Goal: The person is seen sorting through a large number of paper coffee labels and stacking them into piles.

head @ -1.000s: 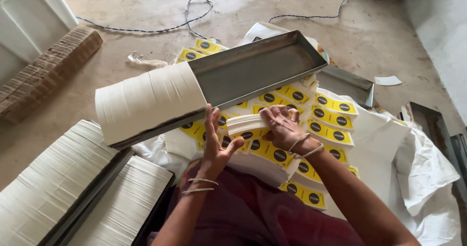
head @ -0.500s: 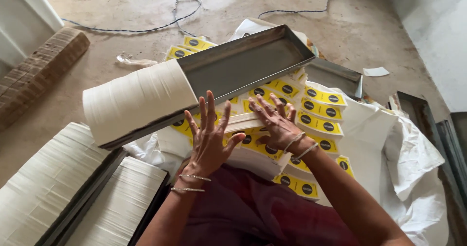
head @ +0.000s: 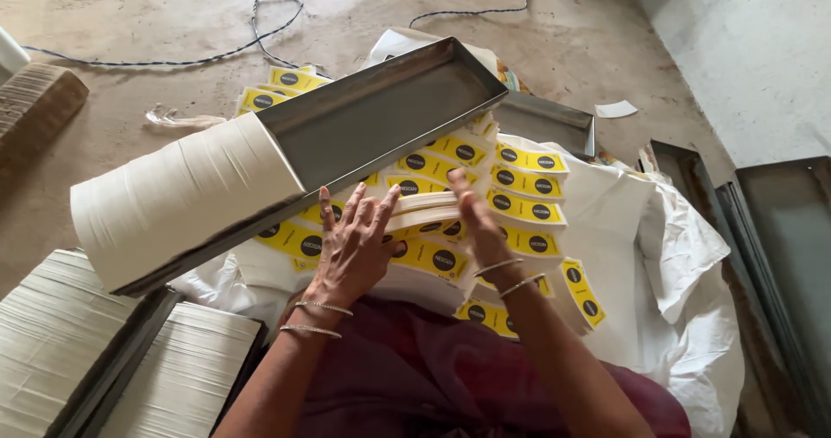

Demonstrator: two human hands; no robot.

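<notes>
My left hand [head: 355, 247] and my right hand [head: 474, 222] press from both sides on a small stack of white paper pieces [head: 424, 211]. The stack lies on piles of yellow labels with black ovals [head: 519, 209]. Just beyond my hands a long metal tray [head: 389, 109] stands tilted, with a thick row of white paper pieces [head: 182, 200] packed in its near left end. My left fingers are spread along the stack's side; my right fingers wrap its other end.
More packed white stacks in metal trays [head: 95, 360] sit at the lower left. White sheeting [head: 684, 256] lies under the labels. Further metal trays [head: 779, 239] lie at the right. A cable [head: 260, 31] runs over the concrete floor; a brown block [head: 35, 109] is at far left.
My hands have closed in on the small white stack; half a second ago my left fingers were spread flat above it. The view has shifted slightly.
</notes>
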